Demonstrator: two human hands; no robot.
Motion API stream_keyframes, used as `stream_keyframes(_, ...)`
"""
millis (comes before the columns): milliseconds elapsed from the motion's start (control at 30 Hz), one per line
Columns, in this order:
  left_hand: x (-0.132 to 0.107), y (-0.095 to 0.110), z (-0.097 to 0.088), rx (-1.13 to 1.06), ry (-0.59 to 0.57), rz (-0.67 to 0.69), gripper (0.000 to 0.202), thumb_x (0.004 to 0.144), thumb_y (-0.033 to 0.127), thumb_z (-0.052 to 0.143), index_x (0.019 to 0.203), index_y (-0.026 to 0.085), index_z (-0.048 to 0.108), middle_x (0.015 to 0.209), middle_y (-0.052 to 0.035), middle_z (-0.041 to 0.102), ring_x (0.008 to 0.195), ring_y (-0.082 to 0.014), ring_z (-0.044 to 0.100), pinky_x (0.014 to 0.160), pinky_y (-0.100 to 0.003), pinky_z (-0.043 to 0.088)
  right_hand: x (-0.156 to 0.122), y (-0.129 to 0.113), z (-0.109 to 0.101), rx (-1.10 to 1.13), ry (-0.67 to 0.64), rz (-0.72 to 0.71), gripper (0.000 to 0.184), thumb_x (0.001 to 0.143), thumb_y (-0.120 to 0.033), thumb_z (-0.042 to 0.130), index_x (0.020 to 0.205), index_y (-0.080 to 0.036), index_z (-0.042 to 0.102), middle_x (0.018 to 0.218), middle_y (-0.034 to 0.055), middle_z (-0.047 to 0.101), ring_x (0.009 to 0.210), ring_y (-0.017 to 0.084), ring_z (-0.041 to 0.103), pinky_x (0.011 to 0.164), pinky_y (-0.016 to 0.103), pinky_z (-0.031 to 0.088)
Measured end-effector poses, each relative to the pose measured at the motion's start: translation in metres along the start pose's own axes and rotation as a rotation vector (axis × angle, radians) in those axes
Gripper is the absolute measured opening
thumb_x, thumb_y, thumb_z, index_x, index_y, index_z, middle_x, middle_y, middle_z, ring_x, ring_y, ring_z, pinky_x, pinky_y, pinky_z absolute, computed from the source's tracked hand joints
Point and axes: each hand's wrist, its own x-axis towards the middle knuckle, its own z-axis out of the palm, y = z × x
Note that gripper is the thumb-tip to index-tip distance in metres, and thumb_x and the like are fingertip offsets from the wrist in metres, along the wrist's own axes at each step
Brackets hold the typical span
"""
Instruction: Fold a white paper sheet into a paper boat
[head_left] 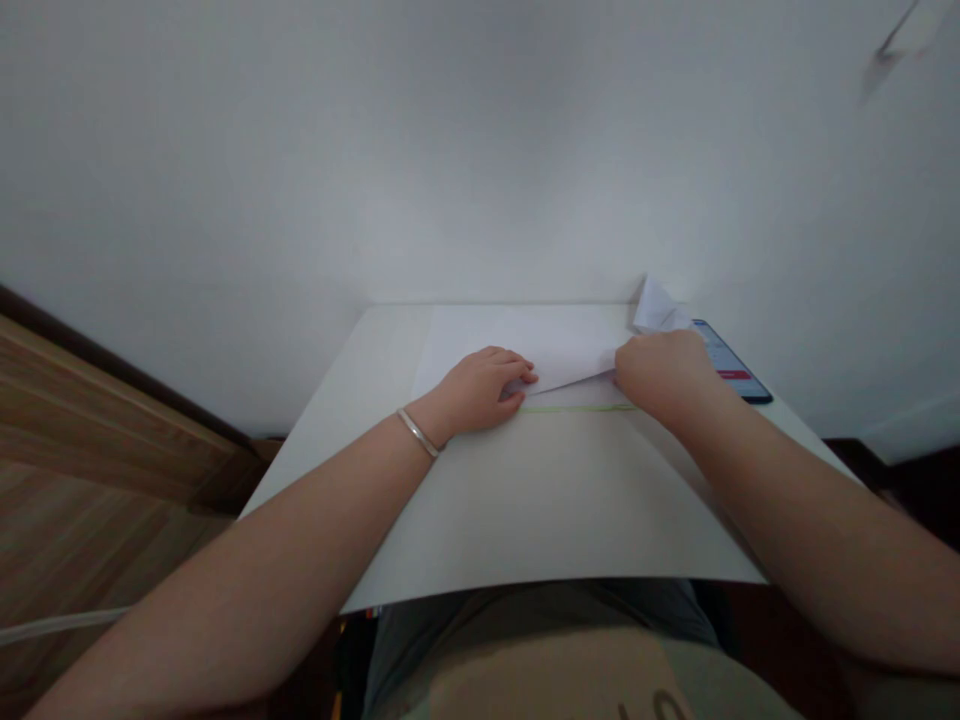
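A white sheet of paper [517, 335] lies on the white table, its near edge partly lifted toward the right. My left hand [487, 388] rests on the left part of that edge, fingers loosely bent and the thumb apart from them; a silver bangle [418, 433] circles the wrist. Closed at the right end of the edge, my right hand [664, 375] pinches the paper, its fingertips hidden. Below the raised edge runs a thin yellow-green line [574, 409] on the layer underneath.
A folded white paper piece [654, 303] stands at the back right, behind my right hand. Beside it lies a phone [731, 362] with a lit screen. The white table [570, 510] meets the wall [487, 150] at the back. Wooden furniture [112, 410] is at the left.
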Motion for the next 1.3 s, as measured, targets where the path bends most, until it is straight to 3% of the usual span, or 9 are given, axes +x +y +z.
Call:
stream_keyframes(67,0.0,0.001,-0.001,0.012,0.002,-0.004,0.026,0.079,0.017,0.055,0.103,0.019,0.066,0.112,-0.0055,0.068,0.106,-0.0212,0.059,0.098,-0.038,0.046,-0.001,-0.008,-0.01,-0.146,-0.063,0.039,0.02,0.082,-0.023,0.055,0.076,-0.013,0.072,0.079,0.0212,0.069,0.074,0.033,0.066,0.06,0.04,0.043)
stream_keyframes(133,-0.001,0.001,-0.002,0.032,0.007,0.004,0.025,0.081,0.019,0.054,0.104,0.019,0.065,0.11,-0.0054,0.068,0.105,-0.021,0.06,0.096,-0.038,0.047,-0.001,-0.015,-0.017,-0.18,-0.021,0.015,0.02,0.082,-0.026,0.056,0.086,-0.012,0.071,0.087,0.0212,0.069,0.079,0.032,0.065,0.061,0.039,0.042)
stream_keyframes(233,-0.001,0.002,-0.001,0.075,0.02,0.02,0.024,0.085,0.022,0.053,0.106,0.018,0.065,0.108,-0.0062,0.069,0.104,-0.0211,0.06,0.093,-0.037,0.047,0.002,-0.022,-0.014,-0.139,0.071,-0.215,0.021,0.08,-0.029,0.06,0.093,-0.016,0.068,0.097,0.016,0.069,0.09,0.03,0.063,0.065,0.036,0.041)
stream_keyframes(333,-0.002,0.002,-0.002,0.107,0.013,0.021,0.025,0.087,0.028,0.054,0.109,0.019,0.064,0.106,-0.0061,0.069,0.103,-0.0214,0.06,0.092,-0.037,0.047,0.005,-0.029,-0.003,-0.048,0.077,-0.411,0.016,0.084,-0.022,0.054,0.092,-0.018,0.068,0.098,0.009,0.07,0.09,0.025,0.063,0.067,0.035,0.04)
stream_keyframes(433,-0.002,0.004,-0.004,0.139,0.014,-0.002,0.025,0.087,0.032,0.055,0.107,0.02,0.064,0.102,-0.0058,0.069,0.099,-0.0211,0.061,0.087,-0.035,0.048,0.007,-0.034,0.008,-0.002,0.091,-0.46,0.018,0.086,-0.019,0.049,0.088,-0.018,0.067,0.088,0.0067,0.071,0.082,0.023,0.064,0.066,0.034,0.038)
stream_keyframes(567,0.0,0.01,-0.01,0.233,0.076,-0.01,0.018,0.086,0.031,0.056,0.094,0.02,0.068,0.086,-0.0047,0.071,0.082,-0.0201,0.064,0.073,-0.033,0.047,0.007,-0.036,0.014,0.109,0.227,-0.414,0.018,0.086,-0.019,0.048,0.085,-0.018,0.067,0.086,0.0062,0.072,0.08,0.021,0.064,0.067,0.033,0.038)
stream_keyframes(767,0.003,0.019,-0.017,0.348,0.358,-0.035,0.012,0.085,0.024,0.055,0.079,0.019,0.065,0.077,-0.0025,0.069,0.077,-0.0189,0.061,0.072,-0.034,0.041,0.006,-0.046,0.011,0.431,0.42,-0.237,0.018,0.083,-0.019,0.051,0.092,-0.021,0.067,0.094,0.0016,0.073,0.085,0.018,0.064,0.074,0.029,0.041)
stream_keyframes(1033,0.003,0.02,-0.02,0.376,0.444,0.0,0.012,0.082,0.022,0.056,0.072,0.019,0.06,0.075,-0.0013,0.067,0.075,-0.0178,0.059,0.073,-0.034,0.04,0.007,-0.059,0.005,0.431,0.397,-0.147,0.015,0.081,-0.027,0.054,0.084,-0.023,0.069,0.081,0.0019,0.071,0.076,0.017,0.061,0.067,0.029,0.038)
stream_keyframes(1300,0.0,0.013,-0.022,0.381,0.393,0.048,0.012,0.08,0.02,0.055,0.068,0.02,0.058,0.074,-0.0022,0.065,0.074,-0.0182,0.055,0.073,-0.034,0.038,0.008,-0.046,0.01,0.373,0.4,-0.246,0.018,0.079,-0.023,0.053,0.088,-0.021,0.069,0.087,0.0029,0.073,0.08,0.019,0.063,0.07,0.029,0.039)
